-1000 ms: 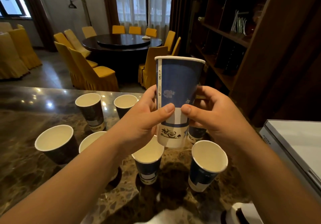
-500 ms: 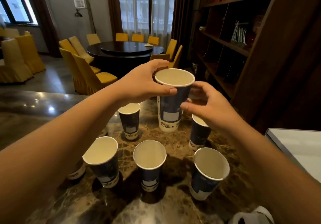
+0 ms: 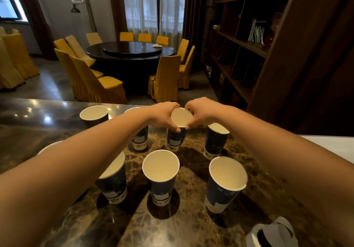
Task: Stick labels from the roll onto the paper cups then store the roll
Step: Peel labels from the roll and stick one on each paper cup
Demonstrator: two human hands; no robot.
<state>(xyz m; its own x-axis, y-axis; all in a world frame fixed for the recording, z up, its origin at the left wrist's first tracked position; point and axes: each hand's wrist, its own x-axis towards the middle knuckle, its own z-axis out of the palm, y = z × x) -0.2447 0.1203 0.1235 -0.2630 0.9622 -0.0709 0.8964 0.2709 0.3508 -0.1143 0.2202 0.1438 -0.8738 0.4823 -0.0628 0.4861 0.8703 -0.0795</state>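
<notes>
A blue paper cup point(image 3: 176, 140) with a white label on its side stands upright on the marble table point(image 3: 191, 218), in the back row. My left hand point(image 3: 162, 117) and my right hand point(image 3: 201, 112) both grip its rim from either side. Several more blue cups stand around it, among them a near middle cup point(image 3: 160, 176), a near right cup point(image 3: 225, 183) and a back right cup point(image 3: 215, 141). The label roll point(image 3: 272, 233) lies on the table at the bottom right, white tape curling off it.
A white box point(image 3: 333, 145) sits at the table's right edge. A dark wooden shelf unit point(image 3: 258, 45) stands close behind on the right. Beyond the table's far edge are yellow chairs point(image 3: 166, 78) and a round dark dining table point(image 3: 130, 49).
The labelled cup was held up near my face a second ago. Both hands carried it forward and down, and it now stands on the table in the back row.
</notes>
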